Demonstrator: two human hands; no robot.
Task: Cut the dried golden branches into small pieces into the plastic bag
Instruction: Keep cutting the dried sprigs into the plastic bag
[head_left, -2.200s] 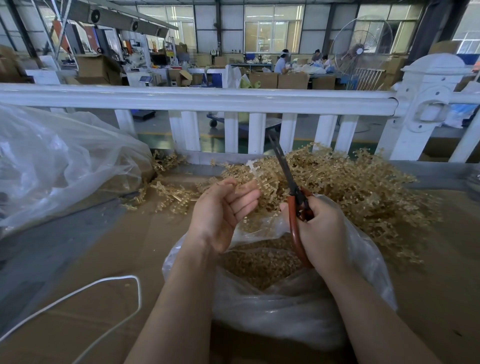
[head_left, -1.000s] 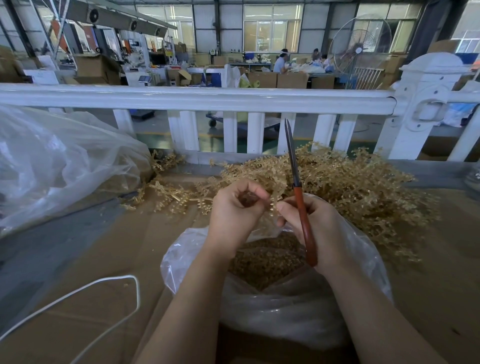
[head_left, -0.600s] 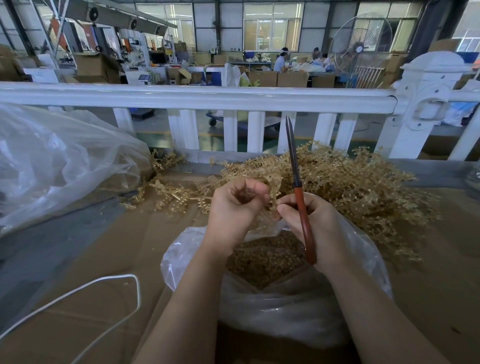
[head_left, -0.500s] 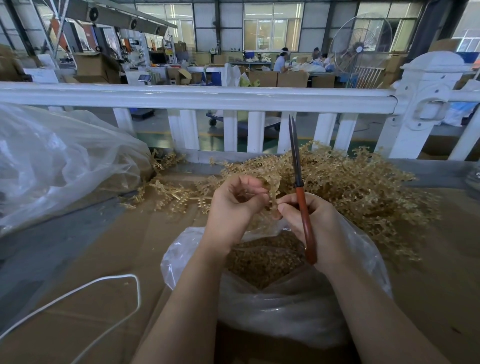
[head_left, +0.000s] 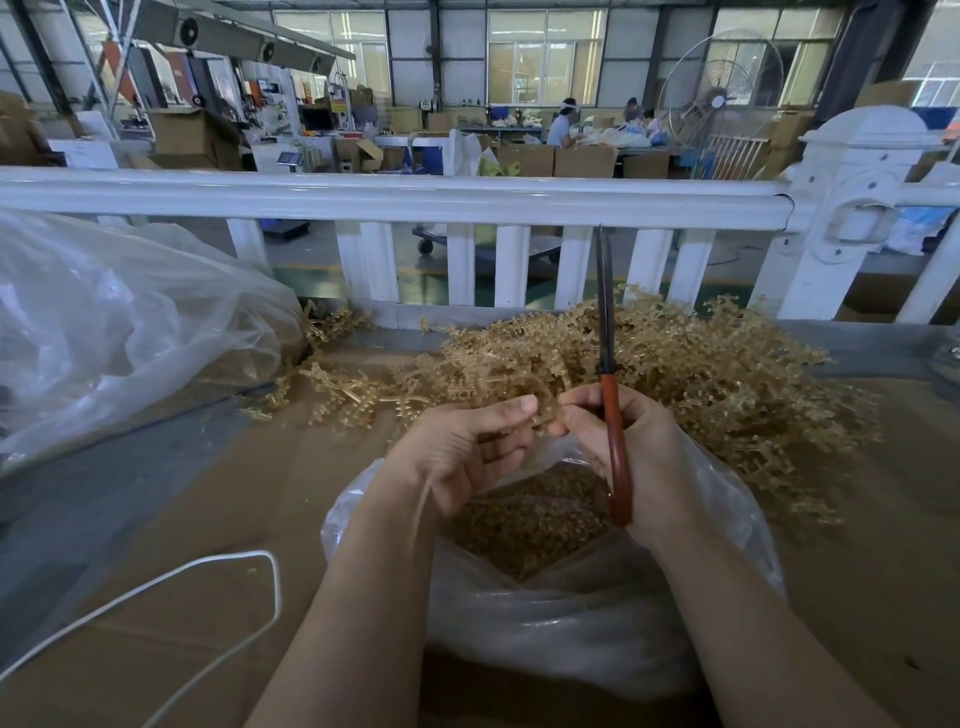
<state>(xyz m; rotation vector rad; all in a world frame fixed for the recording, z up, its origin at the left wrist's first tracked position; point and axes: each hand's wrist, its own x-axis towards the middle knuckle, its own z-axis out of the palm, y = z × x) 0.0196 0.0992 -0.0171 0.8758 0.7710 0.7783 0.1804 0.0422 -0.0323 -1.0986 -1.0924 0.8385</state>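
Both hands hover over the open mouth of a clear plastic bag (head_left: 545, 618) that sits on a brown cardboard-covered table (head_left: 197, 519) and is partly filled with small golden cuttings (head_left: 524, 525). The left hand (head_left: 467, 452) has its thumb and fingers curled around a short golden sprig (head_left: 543, 410), pinching it just above the bag. The right hand (head_left: 634, 457) pinches the same sprig with its fingertips while its palm clasps the red-handled scissors (head_left: 610, 410), whose blades stand together and point up and away toward the white railing (head_left: 415, 200). Just beyond the hands, a large heap of dried golden branches (head_left: 701, 374) lies along the far side of the table. To the left are a big crumpled clear plastic sheet (head_left: 114, 322) and, nearer, a white cord (head_left: 218, 571).
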